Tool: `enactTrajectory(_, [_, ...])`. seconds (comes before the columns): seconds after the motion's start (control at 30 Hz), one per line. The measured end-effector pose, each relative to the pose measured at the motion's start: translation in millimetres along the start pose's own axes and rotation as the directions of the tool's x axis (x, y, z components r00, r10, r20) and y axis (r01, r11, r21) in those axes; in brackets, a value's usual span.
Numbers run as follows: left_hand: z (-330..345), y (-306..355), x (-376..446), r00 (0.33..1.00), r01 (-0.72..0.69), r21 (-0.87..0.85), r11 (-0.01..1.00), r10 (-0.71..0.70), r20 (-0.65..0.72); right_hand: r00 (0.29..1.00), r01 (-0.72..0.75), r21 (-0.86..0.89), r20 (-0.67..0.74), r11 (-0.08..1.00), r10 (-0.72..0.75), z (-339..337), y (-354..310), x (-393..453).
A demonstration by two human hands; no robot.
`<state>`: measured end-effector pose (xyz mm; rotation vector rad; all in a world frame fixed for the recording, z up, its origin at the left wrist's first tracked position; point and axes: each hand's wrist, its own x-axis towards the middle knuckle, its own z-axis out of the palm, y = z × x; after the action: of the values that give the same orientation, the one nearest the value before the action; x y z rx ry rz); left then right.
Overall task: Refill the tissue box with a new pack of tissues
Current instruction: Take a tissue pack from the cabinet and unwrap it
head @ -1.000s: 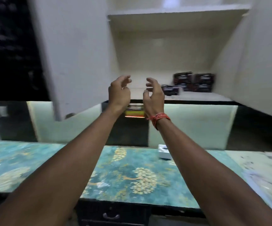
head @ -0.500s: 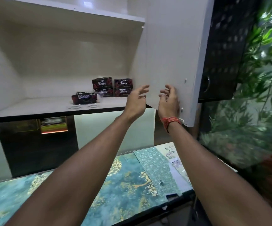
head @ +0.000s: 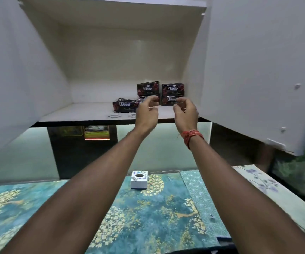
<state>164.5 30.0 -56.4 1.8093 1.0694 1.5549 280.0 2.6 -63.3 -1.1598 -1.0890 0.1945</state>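
Several dark tissue packs marked "Dove" sit on the cupboard shelf (head: 85, 112): one pack (head: 124, 105) lies at the front, a stack of packs (head: 172, 89) stands behind. My left hand (head: 147, 111) and my right hand (head: 185, 112) are raised side by side at the shelf's front edge, fingers curled and apart, holding nothing. They partly hide the lower packs. A small white tissue box (head: 139, 179) with a round top hole stands on the patterned counter (head: 148, 217) below.
Both white cupboard doors stand open, the left door (head: 10, 79) and the right door (head: 257, 70), flanking my arms. An upper shelf (head: 111, 0) spans the cupboard. A dark panel with a lit display (head: 96, 132) sits under the shelf. Foliage shows at far right.
The view has swung back to face the cupboard squarely. My hands have moved from the right door to in front of the tissue packs. Both doors now stand wide open.
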Motion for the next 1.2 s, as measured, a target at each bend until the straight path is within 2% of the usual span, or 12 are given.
enactTrajectory(0.13, [-41, -33, 27, 0.985, 0.06, 0.041, 0.997, -0.052, -0.165, 0.986, -0.06, -0.009, 0.156, 0.998, 0.06, 53, 9, 16])
enactTrajectory(0.23, [-68, -54, 52, 0.961, 0.131, 0.07, 0.989, -0.109, -0.255, 0.969, -0.101, -0.022, 0.224, 0.995, 0.103, 88, 14, 36])
enactTrajectory(0.33, [-88, -73, 82, 0.934, 0.214, 0.084, 0.973, -0.179, -0.309, 0.95, -0.112, -0.131, 0.277, 0.985, 0.145, 122, 21, 59])
enactTrajectory(0.43, [-101, -89, 114, 0.924, 0.308, 0.135, 0.942, -0.262, -0.279, 0.922, -0.132, -0.253, 0.323, 0.958, 0.212, 154, 30, 82])
enactTrajectory(0.53, [-106, -106, 145, 0.903, 0.417, 0.164, 0.894, -0.388, -0.184, 0.899, -0.172, -0.319, 0.337, 0.932, 0.281, 181, 38, 102])
enactTrajectory(0.6, [-105, -114, 157, 0.869, 0.494, 0.084, 0.865, -0.488, -0.079, 0.884, -0.207, -0.317, 0.345, 0.926, 0.315, 194, 43, 112])
enactTrajectory(0.67, [-101, -125, 168, 0.861, 0.509, 0.054, 0.859, -0.507, -0.045, 0.871, -0.273, -0.255, 0.343, 0.927, 0.351, 202, 49, 116])
enactTrajectory(0.83, [-93, -122, 173, 0.889, 0.41, -0.1, 0.907, -0.422, -0.178, 0.914, -0.305, -0.056, 0.265, 0.951, 0.308, 203, 48, 112])
enactTrajectory(0.97, [-89, -111, 149, 0.91, 0.208, -0.329, 0.921, -0.305, -0.28, 0.953, -0.282, 0.19, 0.172, 0.94, 0.251, 186, 34, 88])
enactTrajectory(1.1, [-80, -105, 94, 0.875, -0.022, -0.496, 0.868, -0.224, -0.43, 0.978, -0.192, 0.336, 0.144, 0.922, 0.152, 157, 30, 34])
enactTrajectory(1.2, [-70, -118, 48, 0.837, -0.051, -0.659, 0.751, -0.328, -0.438, 0.988, -0.113, 0.372, 0.138, 0.921, 0.065, 140, 55, -15])
